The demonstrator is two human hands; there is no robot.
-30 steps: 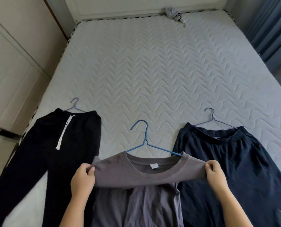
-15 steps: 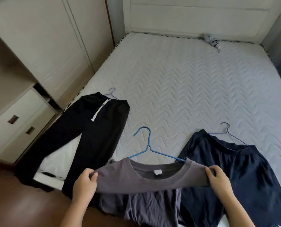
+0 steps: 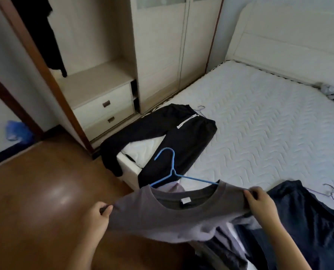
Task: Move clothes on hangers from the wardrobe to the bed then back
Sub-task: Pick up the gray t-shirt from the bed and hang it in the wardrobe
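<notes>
A grey T-shirt (image 3: pixel 162 217) on a blue hanger (image 3: pixel 172 168) is lifted off the bed's near corner. My left hand (image 3: pixel 98 217) grips its left shoulder and my right hand (image 3: pixel 259 199) grips its right shoulder. Black trousers (image 3: pixel 174 139) with a white drawstring lie on the white quilted bed (image 3: pixel 269 123), their legs hanging over the edge. Dark navy shorts (image 3: pixel 308 221) on a thin wire hanger (image 3: pixel 329 190) lie at the right. The open wardrobe (image 3: pixel 96 78) stands at the left, with a dark garment (image 3: pixel 45 32) hanging inside.
Two drawers (image 3: pixel 103 112) sit low in the wardrobe, closed sliding doors (image 3: pixel 174 45) beside them. Brown wooden floor (image 3: pixel 35 191) spreads at the lower left. A small grey bundle (image 3: pixel 329 90) lies near the headboard. A blue item (image 3: pixel 16 129) lies beyond a doorway at far left.
The view has swung left toward the wardrobe. Both hands have lifted the grey T-shirt off the bed and carried it left, partly over the floor.
</notes>
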